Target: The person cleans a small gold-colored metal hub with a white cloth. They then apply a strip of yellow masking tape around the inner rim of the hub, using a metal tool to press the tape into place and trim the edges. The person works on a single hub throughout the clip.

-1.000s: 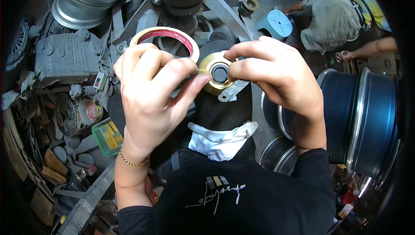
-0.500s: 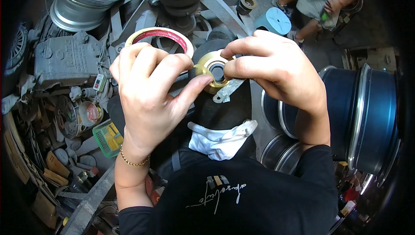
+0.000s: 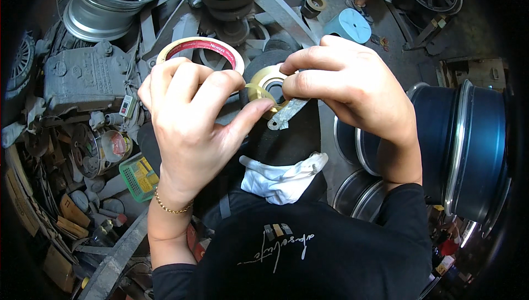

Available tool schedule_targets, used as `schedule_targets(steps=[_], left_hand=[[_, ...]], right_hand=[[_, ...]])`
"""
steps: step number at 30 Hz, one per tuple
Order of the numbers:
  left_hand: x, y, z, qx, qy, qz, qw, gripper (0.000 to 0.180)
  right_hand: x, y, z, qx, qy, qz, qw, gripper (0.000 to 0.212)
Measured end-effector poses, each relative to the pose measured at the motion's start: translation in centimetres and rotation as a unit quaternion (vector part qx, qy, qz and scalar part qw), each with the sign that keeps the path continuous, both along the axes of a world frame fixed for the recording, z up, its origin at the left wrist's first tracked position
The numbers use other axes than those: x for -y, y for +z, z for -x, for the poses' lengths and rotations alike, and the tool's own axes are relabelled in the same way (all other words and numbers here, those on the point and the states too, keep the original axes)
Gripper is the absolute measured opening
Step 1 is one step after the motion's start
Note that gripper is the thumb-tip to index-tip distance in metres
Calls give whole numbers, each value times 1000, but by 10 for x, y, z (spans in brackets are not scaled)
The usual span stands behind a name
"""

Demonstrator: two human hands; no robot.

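White cloth: it lies crumpled and soft, with loose folds, near the black fabric of the shirt [image 3: 336,245]; the cloth [image 3: 284,180] is of woven look.
Left hand: the left hand [image 3: 190,110] has curled fingers about the tape roll; its thumb tip is apart from the index tip, and a thin yellowish strip [image 3: 257,89] curves between them. I cannot tell how firmly they press on it.
Right hand: the right hand [image 3: 350,87] pinches the round part at its right edge, thumb against fingers.
Tape roll: the tape roll [image 3: 205,44] is a cream ring with glossy red inner wall, tilted, on the far side of the left fingers.
Round part: the round part [image 3: 266,78] is between both hands, smooth and pale yellow outside, with a dark hollow centre.
Flat bar: just beside this part, a dull metal flat bar [image 3: 285,116] has a hole in its near end.
Wheel rims: at right, dark blue barrels [image 3: 478,151] with shiny metal lips.
Casing: at left, rough grey metal, dusty, the casing [image 3: 82,82] is box-like.
Stool: far right, smooth light-blue plastic stool [image 3: 351,25].
Silver wheel: far left, the silver wheel [image 3: 113,5] has broad spokes.
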State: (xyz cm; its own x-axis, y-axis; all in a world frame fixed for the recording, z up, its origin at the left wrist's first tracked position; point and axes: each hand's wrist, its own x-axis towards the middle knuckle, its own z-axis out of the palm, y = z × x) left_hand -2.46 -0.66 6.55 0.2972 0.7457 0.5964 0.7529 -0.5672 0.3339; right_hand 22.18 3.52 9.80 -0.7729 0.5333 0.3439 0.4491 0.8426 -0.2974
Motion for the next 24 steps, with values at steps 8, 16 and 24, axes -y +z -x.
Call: schedule_targets(steps=[8, 16, 24], left_hand=[[1, 2, 0, 6, -3, 1, 1000, 39], [13, 0, 2, 25, -4, 11, 1000, 31], [23, -2, 2, 57, 3, 24, 998, 27]], right_hand=[[0, 1, -1, 7, 3, -3, 1000, 24], [1, 1, -2, 7, 6, 5, 1000, 28], [-1, 0, -1, -6, 16, 3, 1000, 29]])
